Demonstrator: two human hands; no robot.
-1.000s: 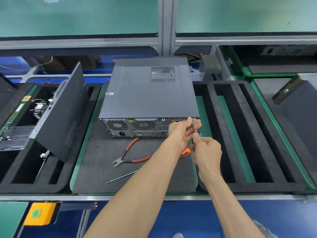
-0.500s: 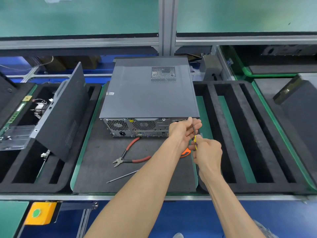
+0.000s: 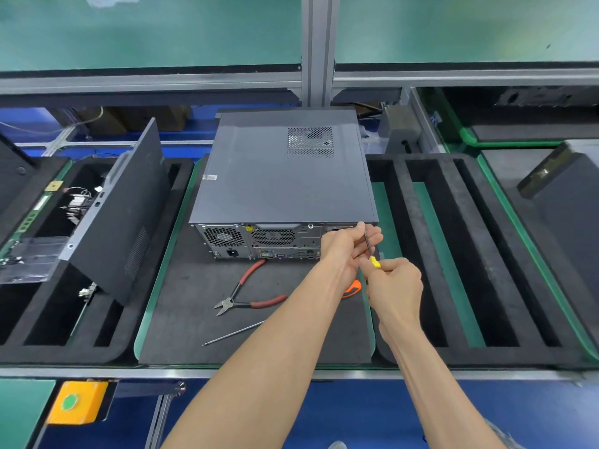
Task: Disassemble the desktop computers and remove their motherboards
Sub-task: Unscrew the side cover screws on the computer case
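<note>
The one view comes from a camera on my head, looking forward and steeply down over my forearms, so my left hand (image 3: 348, 251) and right hand (image 3: 393, 286) meet near the middle of the picture. It sits close enough that the desktop computer (image 3: 283, 186) on its black foam mat (image 3: 181, 319) fills the centre, rear panel towards me. The wide lens bends the aluminium rail (image 3: 97, 372) at the near edge and takes in the slotted foam trays (image 3: 453, 254) at each side and the green panel (image 3: 146, 30) beyond.
</note>
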